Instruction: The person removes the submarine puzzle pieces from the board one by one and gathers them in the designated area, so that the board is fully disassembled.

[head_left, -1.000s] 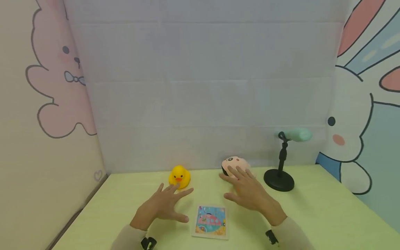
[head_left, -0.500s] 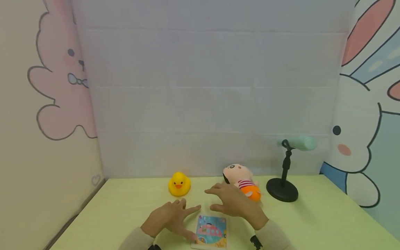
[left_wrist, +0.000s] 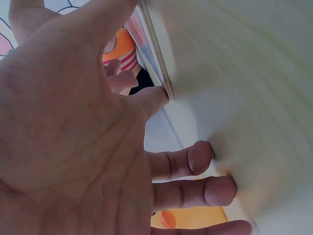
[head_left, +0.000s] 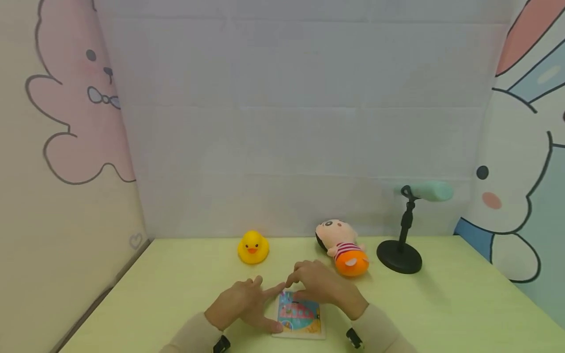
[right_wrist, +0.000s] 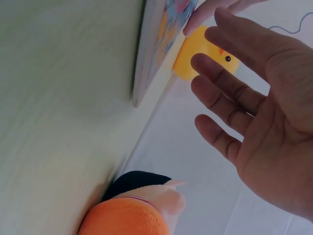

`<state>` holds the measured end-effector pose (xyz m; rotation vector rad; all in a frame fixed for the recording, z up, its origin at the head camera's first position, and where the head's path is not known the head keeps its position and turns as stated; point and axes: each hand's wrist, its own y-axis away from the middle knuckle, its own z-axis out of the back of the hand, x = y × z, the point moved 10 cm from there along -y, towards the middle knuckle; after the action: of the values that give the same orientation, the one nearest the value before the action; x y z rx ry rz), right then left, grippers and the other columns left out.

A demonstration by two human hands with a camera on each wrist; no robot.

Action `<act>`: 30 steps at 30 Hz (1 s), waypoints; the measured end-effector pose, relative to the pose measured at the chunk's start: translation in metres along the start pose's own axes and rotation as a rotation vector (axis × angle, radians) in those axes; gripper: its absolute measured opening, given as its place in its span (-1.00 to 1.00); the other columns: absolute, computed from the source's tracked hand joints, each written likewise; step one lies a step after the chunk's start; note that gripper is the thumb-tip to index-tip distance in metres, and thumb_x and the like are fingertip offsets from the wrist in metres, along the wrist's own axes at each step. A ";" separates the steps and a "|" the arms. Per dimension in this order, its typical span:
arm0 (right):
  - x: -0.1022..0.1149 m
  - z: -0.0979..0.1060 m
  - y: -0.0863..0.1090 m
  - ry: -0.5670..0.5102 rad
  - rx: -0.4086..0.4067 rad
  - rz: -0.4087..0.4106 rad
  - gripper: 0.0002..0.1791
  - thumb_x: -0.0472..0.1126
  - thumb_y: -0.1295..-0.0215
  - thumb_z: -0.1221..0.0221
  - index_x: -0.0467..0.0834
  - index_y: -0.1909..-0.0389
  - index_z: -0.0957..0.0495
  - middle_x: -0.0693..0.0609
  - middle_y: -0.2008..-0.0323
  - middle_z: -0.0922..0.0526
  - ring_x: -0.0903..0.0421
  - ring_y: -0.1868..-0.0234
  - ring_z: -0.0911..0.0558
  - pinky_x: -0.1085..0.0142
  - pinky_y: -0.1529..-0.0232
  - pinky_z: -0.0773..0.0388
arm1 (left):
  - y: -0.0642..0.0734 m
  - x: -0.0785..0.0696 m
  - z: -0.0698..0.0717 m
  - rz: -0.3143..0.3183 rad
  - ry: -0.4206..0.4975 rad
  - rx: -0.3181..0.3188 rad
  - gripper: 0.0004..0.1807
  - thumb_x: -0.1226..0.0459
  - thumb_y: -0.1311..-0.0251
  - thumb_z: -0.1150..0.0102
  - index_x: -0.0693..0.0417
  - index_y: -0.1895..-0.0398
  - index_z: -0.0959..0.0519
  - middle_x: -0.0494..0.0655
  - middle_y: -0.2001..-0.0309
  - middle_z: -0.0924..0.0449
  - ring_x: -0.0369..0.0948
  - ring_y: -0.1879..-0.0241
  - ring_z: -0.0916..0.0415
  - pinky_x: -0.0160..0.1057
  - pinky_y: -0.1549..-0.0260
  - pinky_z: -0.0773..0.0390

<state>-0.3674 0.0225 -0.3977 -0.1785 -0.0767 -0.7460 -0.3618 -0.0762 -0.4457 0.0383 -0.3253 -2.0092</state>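
A small square picture board [head_left: 301,318] with a pale frame and a pink submarine design lies flat on the table. My left hand [head_left: 240,304] spreads along its left side, the thumb at the near corner and the index finger by the far one. In the left wrist view, thumb and index finger meet the board's edge [left_wrist: 159,58], while the other fingers extend straight over the tabletop. Over the board's far right part hovers my right hand [head_left: 324,284], fingers loosely bent. The right wrist view shows that hand [right_wrist: 274,107] apart from the board [right_wrist: 161,49], holding nothing.
A yellow rubber duck [head_left: 253,248] sits behind the left hand. Behind the right hand lies a plush doll [head_left: 348,250] in orange shorts. Farther right, a black stand [head_left: 399,256] carries a mint-green cylinder [head_left: 434,191]. A pale sheet [head_left: 300,137] hangs at the table's back edge.
Both hands have moved in to the picture board. The left thumb and index finger have come to its left edge. My right hand has moved left, off the doll, to the board's far side.
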 end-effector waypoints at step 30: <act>0.007 -0.028 0.000 -0.268 0.132 -0.163 -0.60 -0.15 -0.20 -0.43 -0.13 -0.05 -0.64 0.15 0.54 -0.41 0.25 0.51 -0.38 0.41 0.52 -0.33 | 0.001 0.011 -0.012 0.123 0.115 0.115 -0.02 -0.58 0.09 -0.07 -0.83 -0.48 0.00 0.16 -0.14 -0.51 -0.04 0.28 -0.49 0.03 0.38 -0.58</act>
<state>-0.3620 0.0128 -0.4239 -0.1463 -0.3987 -0.8727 -0.3638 -0.0891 -0.4558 0.2010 -0.3599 -1.8568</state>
